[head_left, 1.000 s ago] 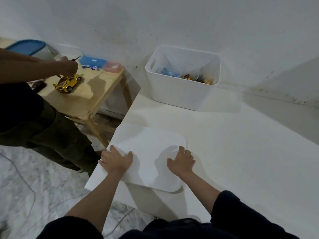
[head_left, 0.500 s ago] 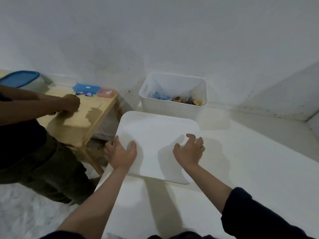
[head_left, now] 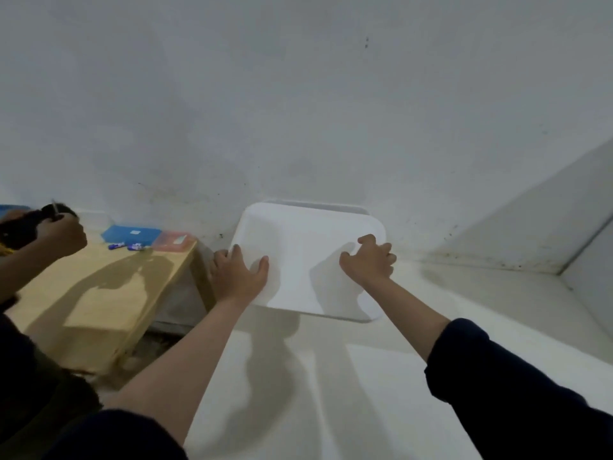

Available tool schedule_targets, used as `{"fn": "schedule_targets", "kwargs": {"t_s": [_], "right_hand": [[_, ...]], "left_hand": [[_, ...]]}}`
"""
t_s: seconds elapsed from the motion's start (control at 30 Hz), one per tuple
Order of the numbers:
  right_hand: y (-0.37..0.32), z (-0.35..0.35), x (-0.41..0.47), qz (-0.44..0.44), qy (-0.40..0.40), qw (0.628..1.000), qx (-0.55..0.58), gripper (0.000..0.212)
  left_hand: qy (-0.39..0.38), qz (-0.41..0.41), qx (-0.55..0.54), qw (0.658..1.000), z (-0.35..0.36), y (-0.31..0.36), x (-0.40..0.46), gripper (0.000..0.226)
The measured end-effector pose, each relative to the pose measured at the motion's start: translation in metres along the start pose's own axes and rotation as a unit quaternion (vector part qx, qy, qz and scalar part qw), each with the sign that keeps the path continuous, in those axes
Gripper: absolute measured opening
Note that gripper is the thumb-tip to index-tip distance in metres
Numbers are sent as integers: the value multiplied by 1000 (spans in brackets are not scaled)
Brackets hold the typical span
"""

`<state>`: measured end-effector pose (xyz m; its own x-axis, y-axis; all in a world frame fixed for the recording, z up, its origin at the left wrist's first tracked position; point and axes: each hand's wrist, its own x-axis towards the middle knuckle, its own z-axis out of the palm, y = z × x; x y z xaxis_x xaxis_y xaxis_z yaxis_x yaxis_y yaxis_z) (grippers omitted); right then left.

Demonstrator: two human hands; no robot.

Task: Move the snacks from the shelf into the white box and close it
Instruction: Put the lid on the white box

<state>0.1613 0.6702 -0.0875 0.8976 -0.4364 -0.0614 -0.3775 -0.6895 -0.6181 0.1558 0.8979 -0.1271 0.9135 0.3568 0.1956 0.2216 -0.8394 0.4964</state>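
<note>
Since the earlier frame we've carried the lid (head_left: 308, 260) up over the box (head_left: 318, 204); only its back rim peeks out at centre frame, against the wall. Left hand (head_left: 239, 273) grips the lid's left edge, right hand (head_left: 369, 258) its right edge. Left of frame: wooden table (head_left: 99, 293), blue case (head_left: 131, 233), another person's hand (head_left: 61, 235).

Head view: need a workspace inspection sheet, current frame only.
Surface: white counter, against a grey wall.
Job's things: white lid held over the white box; only the box's far rim shows, snacks hidden.
Clutter: wooden table with blue case and pink case.
Grippers: left hand and right hand grip the lid's sides.
Cables: nothing seen.
Surroundings: second person's hand holds a thin tool.
</note>
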Motion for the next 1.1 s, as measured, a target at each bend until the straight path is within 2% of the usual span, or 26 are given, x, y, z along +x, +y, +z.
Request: {"fn": "schedule_targets", "kwargs": {"t_s": [0.1,0.23,0.37,0.47,0.63,0.83,1.1], "right_hand": [[-9,1,33,-7,-18,1000,-5,46],[-18,8,73,-31,-33,999,-11,42],[-18,20,104,-57,-49,997,-29,46],[-10,28,117,-72,-69,994,-40,51],[1,43,121,-104,-26,992,-66,51],[3,36,129,-74,-28,996,34,43],[-1,33,132,-50,-15,997,63,42]], "left_hand": [[18,24,41,999,7,15,24,62],[-10,35,60,998,21,19,60,62],[-40,46,86,994,36,17,87,75],[-60,44,88,993,44,20,100,70],[-51,55,98,992,47,21,103,67],[-32,43,47,997,49,22,100,69],[-25,40,1,999,46,28,102,66]]}}
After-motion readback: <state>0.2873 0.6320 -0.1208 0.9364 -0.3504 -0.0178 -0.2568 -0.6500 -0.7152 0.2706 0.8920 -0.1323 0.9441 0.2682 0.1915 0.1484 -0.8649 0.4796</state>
